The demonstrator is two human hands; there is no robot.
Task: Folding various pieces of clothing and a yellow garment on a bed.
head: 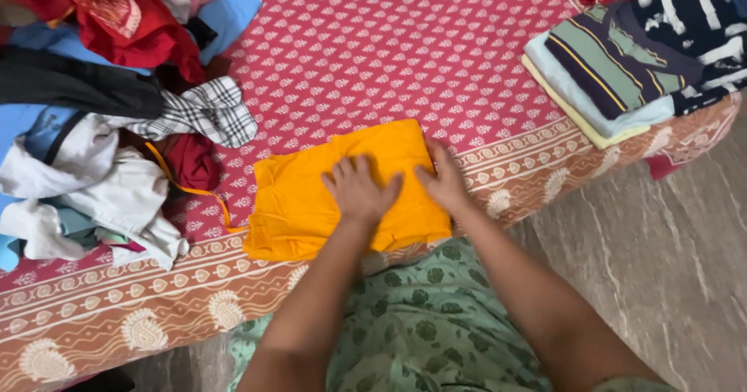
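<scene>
Two hands press a folded yellow cloth (311, 197).

Left hand (359, 191) and right hand (445, 182) lie flat, fingers spread, gripping nothing; messy clothes pile (101, 127) at nine o'clock.

**No packaging or signage in view**

You have no packages, labels, signs or screens anywhere in this view. Nothing boxed, bagged or wrapped shows, no tag or sticker can be made out, and no display or notice stands in sight.
</scene>
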